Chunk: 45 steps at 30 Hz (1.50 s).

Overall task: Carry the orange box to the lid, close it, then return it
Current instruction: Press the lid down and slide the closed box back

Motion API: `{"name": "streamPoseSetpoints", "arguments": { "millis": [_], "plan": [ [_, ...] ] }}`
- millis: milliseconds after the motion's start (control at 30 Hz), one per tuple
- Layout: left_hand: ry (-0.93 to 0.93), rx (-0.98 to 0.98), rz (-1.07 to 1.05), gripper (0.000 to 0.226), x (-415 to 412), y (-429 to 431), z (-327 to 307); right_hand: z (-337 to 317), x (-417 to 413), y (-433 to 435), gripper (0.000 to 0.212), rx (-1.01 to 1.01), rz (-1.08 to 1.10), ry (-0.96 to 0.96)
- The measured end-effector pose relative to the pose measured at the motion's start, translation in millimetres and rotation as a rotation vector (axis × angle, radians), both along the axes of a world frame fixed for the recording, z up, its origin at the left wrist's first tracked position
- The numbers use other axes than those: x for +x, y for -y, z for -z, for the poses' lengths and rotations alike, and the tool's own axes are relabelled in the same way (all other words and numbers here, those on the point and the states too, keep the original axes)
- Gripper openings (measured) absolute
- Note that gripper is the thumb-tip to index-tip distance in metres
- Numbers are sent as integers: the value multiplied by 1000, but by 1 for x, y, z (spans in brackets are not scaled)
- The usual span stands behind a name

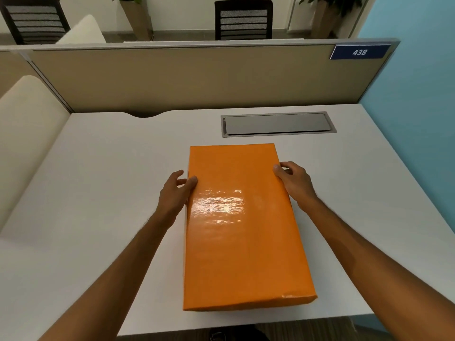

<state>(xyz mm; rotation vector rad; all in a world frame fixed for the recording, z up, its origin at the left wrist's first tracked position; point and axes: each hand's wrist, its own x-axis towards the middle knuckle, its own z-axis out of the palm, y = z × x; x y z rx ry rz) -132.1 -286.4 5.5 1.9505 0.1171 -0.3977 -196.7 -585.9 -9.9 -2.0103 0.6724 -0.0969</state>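
The orange box (242, 227) lies lengthwise on the white desk (93, 193), its glossy lid on top and closed. Its near end reaches close to the desk's front edge. My left hand (176, 193) presses against the box's left side, thumb on the lid's edge, fingers spread. My right hand (294, 180) grips the right side near the far end, thumb on top and fingers down the side. Both hands hold the box between them.
A grey cable hatch (278, 124) is set into the desk behind the box. A beige partition (184, 77) with a blue "438" sign (359, 52) bounds the far edge. A cream panel (27, 124) stands at the left, a blue wall (418, 94) at the right.
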Motion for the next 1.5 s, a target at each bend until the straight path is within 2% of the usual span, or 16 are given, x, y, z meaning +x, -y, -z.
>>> {"name": "streamPoseSetpoints", "arguments": {
  "millis": [333, 700, 933, 1167, 1500],
  "plan": [
    [62, -30, 35, 54, -73, -28, 2, -1, -92, -23, 42, 84, 54, 46],
    [24, -146, -78, 56, -134, -42, 7, -2, -152, -31, 46, 306, 94, 44],
    [-114, -292, -131, 59, -150, -31, 6, -4, -164, -33, 63, 563, 33, -3],
    [-165, -358, -254, 49, -160, -31, -4, -11, -163, -37, 61, 589, 15, -10],
    [-84, -358, -326, 55, -144, -74, -22, -29, -117, -75, 55, 598, -65, 20]
  ]
}}
